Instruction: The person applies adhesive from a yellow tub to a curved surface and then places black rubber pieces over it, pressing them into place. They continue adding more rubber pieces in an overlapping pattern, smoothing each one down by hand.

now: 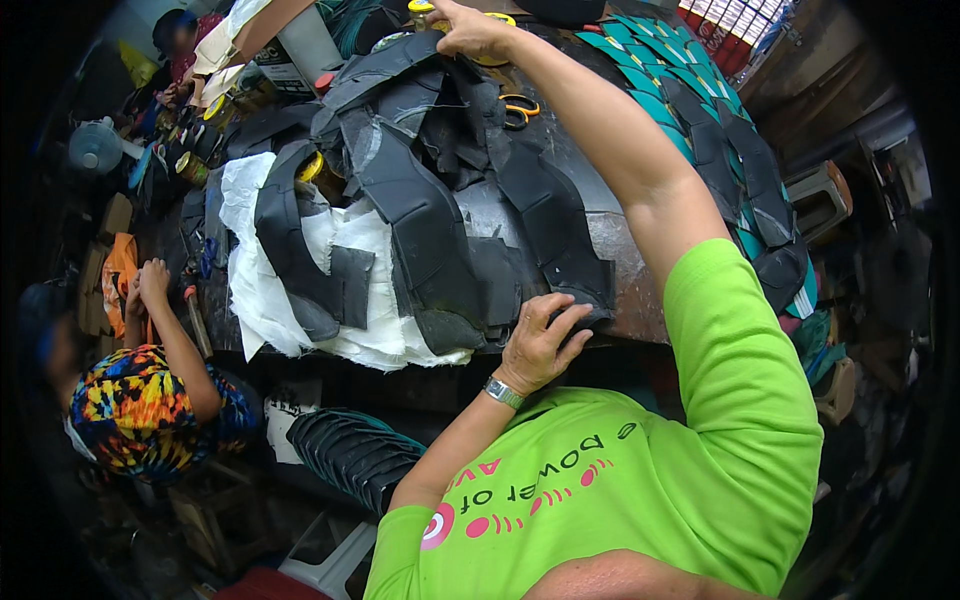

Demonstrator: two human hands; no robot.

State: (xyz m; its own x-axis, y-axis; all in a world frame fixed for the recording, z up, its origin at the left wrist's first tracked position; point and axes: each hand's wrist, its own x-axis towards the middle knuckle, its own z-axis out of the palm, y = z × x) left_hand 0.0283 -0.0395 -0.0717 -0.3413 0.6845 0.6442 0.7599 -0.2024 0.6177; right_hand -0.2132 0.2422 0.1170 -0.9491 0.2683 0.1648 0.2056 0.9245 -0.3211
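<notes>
At the counter's [640, 290] near edge, a black panel [550, 210] is being touched by the half-curled left hand [543, 345]; the right hand [472, 30] is being held toward the far edge, both grips being unclear. Light, bendy handling is being suggested, rims seemingly suiting a pinch.

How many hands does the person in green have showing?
2: the left hand at the near end of a black piece, and the right hand beside a yellow-rimmed container across the table. Neither is fully hidden.

At least three black panels [415, 215], two co-workers [150, 405], one wristwatch [504, 392].
</notes>
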